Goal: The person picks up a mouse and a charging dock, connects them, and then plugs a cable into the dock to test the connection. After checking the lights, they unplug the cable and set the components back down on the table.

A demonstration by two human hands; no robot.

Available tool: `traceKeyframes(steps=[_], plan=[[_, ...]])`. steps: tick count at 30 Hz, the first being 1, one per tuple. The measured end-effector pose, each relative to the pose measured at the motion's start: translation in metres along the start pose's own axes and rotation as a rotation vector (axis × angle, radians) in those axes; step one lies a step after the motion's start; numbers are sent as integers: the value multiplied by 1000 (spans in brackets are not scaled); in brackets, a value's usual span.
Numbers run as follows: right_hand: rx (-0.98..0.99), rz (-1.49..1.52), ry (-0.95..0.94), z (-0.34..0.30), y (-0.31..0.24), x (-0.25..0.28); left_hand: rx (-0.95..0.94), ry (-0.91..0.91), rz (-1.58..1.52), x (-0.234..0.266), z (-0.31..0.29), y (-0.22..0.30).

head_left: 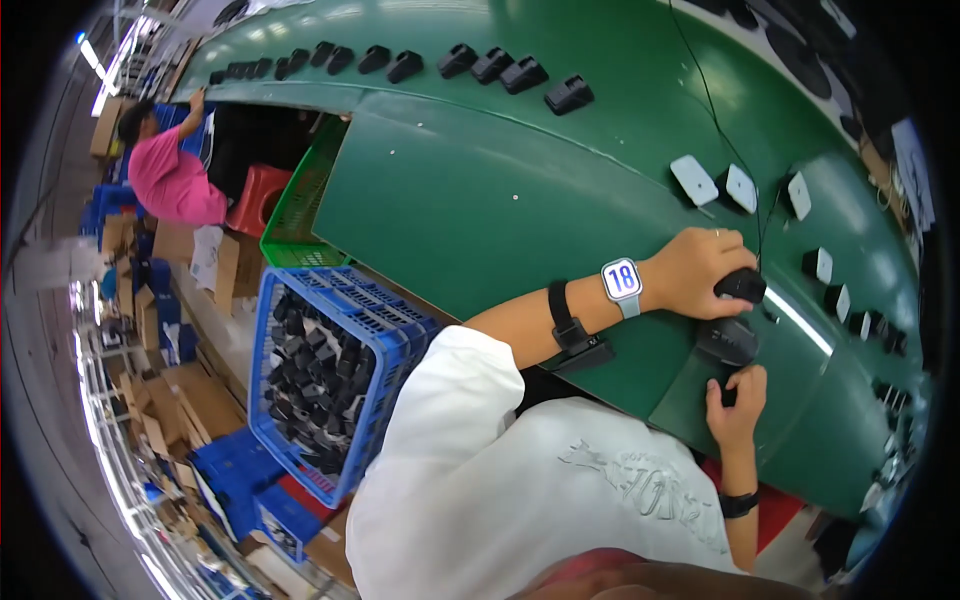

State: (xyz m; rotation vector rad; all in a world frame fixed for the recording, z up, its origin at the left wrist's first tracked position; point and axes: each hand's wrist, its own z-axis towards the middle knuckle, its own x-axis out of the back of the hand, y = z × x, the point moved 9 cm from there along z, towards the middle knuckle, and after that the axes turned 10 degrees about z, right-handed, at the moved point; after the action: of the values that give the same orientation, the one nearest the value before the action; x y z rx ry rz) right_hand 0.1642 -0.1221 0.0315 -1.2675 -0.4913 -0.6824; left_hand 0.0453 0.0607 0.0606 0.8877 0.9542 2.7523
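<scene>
My left hand reaches across the green table, its fingers bent round a small black plastic housing. Nearer to me, my right hand is closed on a small black part, mostly hidden by the fingers. Between the two hands sits a dark rounded black piece on the table, close below the left fingers. A thin black cable runs over the table toward my left hand. Its end is hard to make out there.
Black and white boxy units stand beyond my left hand and along the right side. Black housings line the far side of the green table. A blue crate of black parts and a green crate stand left. A person in pink sits farther off.
</scene>
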Motion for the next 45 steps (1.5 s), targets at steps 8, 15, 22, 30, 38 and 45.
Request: traceKeyframes(steps=[8, 15, 22, 30, 38, 45], plan=[[33, -19, -1, -2, -7, -2, 25, -23, -10, 3, 0, -3], [25, -60, 13, 3, -7, 5, 82, -21, -33, -3, 6, -7], [4, -43, 34, 3, 5, 7, 161, 46, -60, 0, 7, -25], [27, -49, 54, -3, 5, 10, 198, 34, -205, -7, 4, -19], [212, -9, 147, -10, -6, 23, 67, -47, -34, -13, 8, 3], [-215, 1310, 461, -16, -13, 7, -242, -129, 94, -51, 1, 100]])
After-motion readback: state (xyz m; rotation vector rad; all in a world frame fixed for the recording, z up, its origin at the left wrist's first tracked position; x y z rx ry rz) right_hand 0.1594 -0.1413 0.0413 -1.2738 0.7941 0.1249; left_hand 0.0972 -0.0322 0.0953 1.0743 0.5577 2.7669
